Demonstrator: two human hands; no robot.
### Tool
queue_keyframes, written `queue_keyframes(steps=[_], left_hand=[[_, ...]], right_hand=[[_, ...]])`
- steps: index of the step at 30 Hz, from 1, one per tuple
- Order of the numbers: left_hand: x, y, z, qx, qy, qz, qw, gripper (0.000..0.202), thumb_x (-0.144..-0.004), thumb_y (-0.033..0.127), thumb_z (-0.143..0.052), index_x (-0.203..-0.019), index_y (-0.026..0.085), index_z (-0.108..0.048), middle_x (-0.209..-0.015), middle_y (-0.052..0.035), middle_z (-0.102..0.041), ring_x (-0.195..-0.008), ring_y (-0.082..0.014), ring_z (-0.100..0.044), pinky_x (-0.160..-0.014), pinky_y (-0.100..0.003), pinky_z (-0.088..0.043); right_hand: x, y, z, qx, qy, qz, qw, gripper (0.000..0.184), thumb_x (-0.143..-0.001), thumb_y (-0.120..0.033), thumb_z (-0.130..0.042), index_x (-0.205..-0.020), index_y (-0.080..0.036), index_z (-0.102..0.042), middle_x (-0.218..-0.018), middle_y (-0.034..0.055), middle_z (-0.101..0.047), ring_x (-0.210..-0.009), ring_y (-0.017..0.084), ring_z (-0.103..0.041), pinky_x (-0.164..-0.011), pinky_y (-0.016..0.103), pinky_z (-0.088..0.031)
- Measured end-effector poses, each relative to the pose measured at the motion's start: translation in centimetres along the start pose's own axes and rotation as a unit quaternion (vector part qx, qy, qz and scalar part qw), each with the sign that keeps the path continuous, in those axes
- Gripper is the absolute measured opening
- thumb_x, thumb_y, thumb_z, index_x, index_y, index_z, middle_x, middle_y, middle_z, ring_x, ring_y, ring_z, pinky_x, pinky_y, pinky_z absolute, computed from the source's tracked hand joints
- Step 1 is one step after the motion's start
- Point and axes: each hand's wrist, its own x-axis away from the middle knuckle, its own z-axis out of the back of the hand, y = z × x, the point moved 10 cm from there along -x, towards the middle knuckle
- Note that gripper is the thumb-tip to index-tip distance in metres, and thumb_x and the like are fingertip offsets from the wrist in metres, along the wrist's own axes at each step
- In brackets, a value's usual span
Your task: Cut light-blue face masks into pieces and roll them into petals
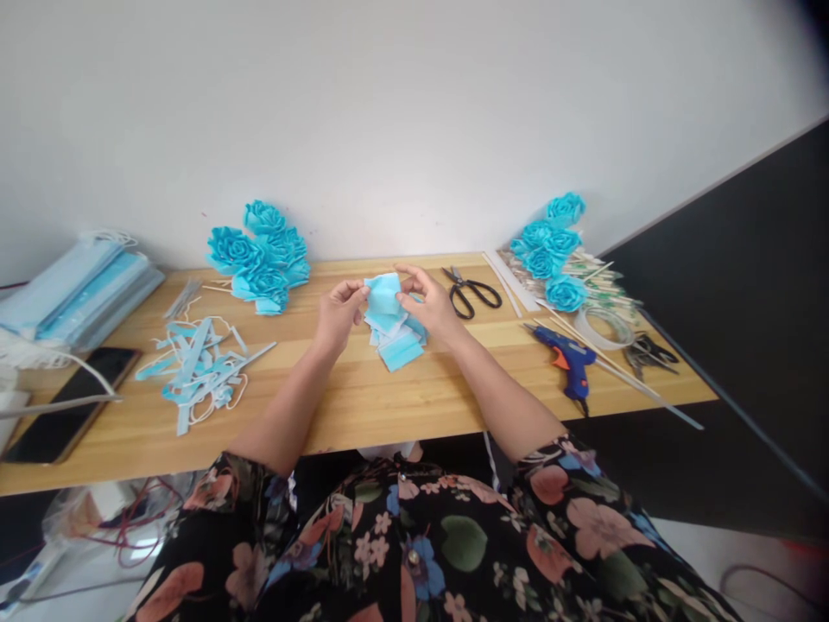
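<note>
Between my two hands is a small light-blue square of face-mask fabric, raised above the table. My left hand pinches its left edge between thumb and fingers. On the other side, my right hand grips the right edge, thumb in front and fingers curled behind. Below the square lies a loose pile of cut blue and white fabric pieces. Black-handled scissors rest on the table just right of my right hand.
Blue fabric flowers stand at the back left, more flowers at the back right. Mask scraps, a phone and stacked masks lie left. Right are a blue glue gun, a tape roll and pliers.
</note>
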Motion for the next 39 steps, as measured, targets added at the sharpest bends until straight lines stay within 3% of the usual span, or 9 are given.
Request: queue_keyframes(steps=[3,8,13,21,25,29,32,39], left_hand=[[0.0,-0.2,-0.2,0.015,-0.007,0.004,1.0,0.033,-0.065,0.041,-0.079,-0.077,0.016,-0.061,-0.066,0.0038,-0.058,-0.041,-0.0041,-0.046,-0.037,-0.018,-0.038],[0.1,-0.7,-0.6,0.042,-0.015,0.019,0.999,0.031,-0.071,0.04,-0.076,-0.081,0.017,-0.057,-0.071,0.0036,-0.056,-0.057,-0.0074,-0.055,-0.054,-0.022,-0.055],[0.2,-0.6,-0.7,0.04,-0.011,0.009,0.999,0.03,-0.076,0.041,-0.072,-0.081,0.017,-0.054,-0.072,0.0031,-0.055,-0.062,-0.0082,-0.056,-0.059,-0.024,-0.057],[0.7,-0.3,-1.2,0.02,-0.019,-0.01,1.0,0.03,-0.078,0.042,-0.069,-0.084,0.017,-0.053,-0.076,0.0023,-0.056,-0.064,-0.0086,-0.057,-0.06,-0.024,-0.057],[1.3,-0.6,-2.3,0.029,-0.041,-0.003,0.999,0.031,-0.078,0.043,-0.069,-0.084,0.017,-0.053,-0.076,0.0027,-0.056,-0.066,-0.0091,-0.058,-0.062,-0.025,-0.057],[1.7,-1.0,-3.2,0.059,-0.062,0.013,0.996,0.035,-0.076,0.045,-0.072,-0.087,0.017,-0.055,-0.078,0.0014,-0.061,-0.067,-0.0106,-0.061,-0.064,-0.027,-0.057],[1.8,-1.3,-3.6,0.062,-0.074,0.027,0.995,0.041,-0.071,0.044,-0.077,-0.095,0.017,-0.058,-0.083,-0.0009,-0.067,-0.071,-0.0122,-0.063,-0.067,-0.027,-0.057],[2.2,-2.3,-4.1,0.106,-0.082,0.062,0.989,0.037,-0.068,0.044,-0.08,-0.083,0.015,-0.064,-0.077,0.0001,-0.066,-0.066,-0.0093,-0.062,-0.068,-0.026,-0.057]], right_hand=[[0.1,-0.2,0.0,0.018,0.005,0.004,1.0,0.05,-0.076,-0.025,-0.06,-0.126,-0.02,-0.057,-0.084,0.0004,-0.066,-0.083,0.017,-0.064,-0.085,0.034,-0.05],[0.2,-0.2,-0.3,0.025,-0.007,-0.006,1.0,0.048,-0.078,-0.024,-0.058,-0.126,-0.02,-0.059,-0.085,0.0009,-0.068,-0.082,0.017,-0.064,-0.084,0.033,-0.05],[0.1,0.5,-0.5,-0.01,-0.02,-0.018,1.0,0.049,-0.079,-0.027,-0.058,-0.128,-0.018,-0.058,-0.088,0.0021,-0.07,-0.083,0.017,-0.065,-0.082,0.032,-0.05],[0.5,1.1,-1.6,-0.087,-0.052,-0.051,0.994,0.047,-0.083,-0.051,-0.062,-0.116,-0.019,-0.063,-0.088,0.003,-0.069,-0.083,0.017,-0.063,-0.075,0.028,-0.05],[0.7,1.2,-1.1,-0.062,0.001,-0.043,0.997,0.037,-0.08,-0.055,-0.064,-0.088,-0.018,-0.063,-0.073,-0.0017,-0.06,-0.068,0.013,-0.054,-0.062,0.024,-0.043],[1.0,0.4,-0.1,0.004,0.06,-0.015,0.998,0.042,-0.087,-0.055,-0.056,-0.065,-0.02,-0.047,-0.059,-0.0056,-0.039,-0.057,0.009,-0.038,-0.054,0.023,-0.031],[1.2,-0.4,0.4,0.042,0.085,0.004,0.995,0.045,-0.09,-0.054,-0.051,-0.062,-0.021,-0.04,-0.058,-0.0055,-0.034,-0.056,0.009,-0.034,-0.054,0.024,-0.029],[2.1,-1.3,0.7,0.096,0.141,0.022,0.985,0.039,-0.094,-0.05,-0.046,-0.068,-0.022,-0.042,-0.058,-0.0053,-0.038,-0.057,0.011,-0.039,-0.057,0.026,-0.031]])
